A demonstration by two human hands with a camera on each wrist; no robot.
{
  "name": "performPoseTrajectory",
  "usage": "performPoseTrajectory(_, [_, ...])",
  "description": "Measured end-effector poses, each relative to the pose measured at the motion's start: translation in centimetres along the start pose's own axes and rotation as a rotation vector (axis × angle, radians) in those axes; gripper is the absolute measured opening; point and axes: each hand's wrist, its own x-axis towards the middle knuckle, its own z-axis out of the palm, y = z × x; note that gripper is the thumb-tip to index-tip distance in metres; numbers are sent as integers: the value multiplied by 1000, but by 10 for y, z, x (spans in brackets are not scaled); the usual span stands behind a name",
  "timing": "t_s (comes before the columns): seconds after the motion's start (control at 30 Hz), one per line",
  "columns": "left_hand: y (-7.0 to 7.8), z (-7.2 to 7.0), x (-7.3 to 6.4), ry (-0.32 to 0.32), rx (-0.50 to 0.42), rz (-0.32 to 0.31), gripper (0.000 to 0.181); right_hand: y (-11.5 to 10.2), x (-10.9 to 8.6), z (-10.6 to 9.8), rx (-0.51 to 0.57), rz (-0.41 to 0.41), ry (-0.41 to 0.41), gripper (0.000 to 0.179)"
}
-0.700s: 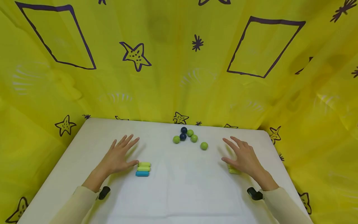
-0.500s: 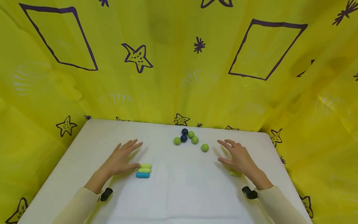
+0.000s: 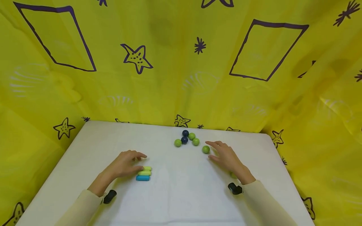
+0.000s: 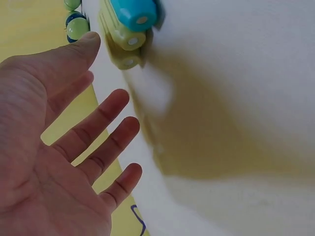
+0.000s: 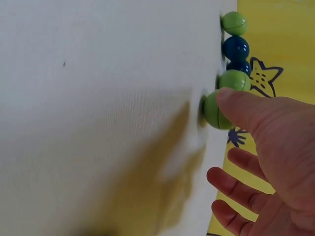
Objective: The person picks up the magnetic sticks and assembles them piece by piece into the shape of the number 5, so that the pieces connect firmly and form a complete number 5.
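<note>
My left hand [image 3: 125, 163] hovers with loosely bent fingers over the left ends of two yellow-green rods [image 3: 144, 173] and a blue rod [image 3: 142, 178] lying side by side. In the left wrist view its thumb and fingers are spread, apart from the rods. My right hand [image 3: 224, 155] reaches around the nearest green ball [image 3: 205, 149], thumb on the near side and forefinger beyond it. The right wrist view has the thumb overlapping that green ball [image 5: 216, 112]; whether they touch I cannot tell. The other fingers are spread and hold nothing.
Two dark blue balls [image 3: 184, 140] and several green balls [image 3: 195, 142] cluster near the back of the white table [image 3: 181, 194]. Part of a yellow-green piece [image 3: 233, 174] shows beside the right wrist. A yellow curtain [image 3: 169, 78] stands behind and along both sides.
My right hand has moved left from near the yellow-green piece to the nearest green ball. My left hand has lowered toward me, its fingers bending more. Balls and rods stay in place.
</note>
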Motion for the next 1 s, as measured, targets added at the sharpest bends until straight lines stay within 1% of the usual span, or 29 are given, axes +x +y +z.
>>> performPoseTrajectory(0.13, [1,1,4,-25,-19,15,32,-4,6,6,-6,-25,1,56])
performPoseTrajectory(0.3, [-1,3,6,-36,-33,9,28,-7,13,11,2,-38,26,48])
performPoseTrajectory(0.53, [-1,7,7,-42,-31,11,26,-8,17,16,46,30,8,40])
performPoseTrajectory(0.73, [0,9,7,-42,-29,6,24,-7,15,18,88,99,-5,34])
performPoseTrajectory(1.0, [2,13,7,15,-26,57,20,-7,8,22,183,149,-9,33])
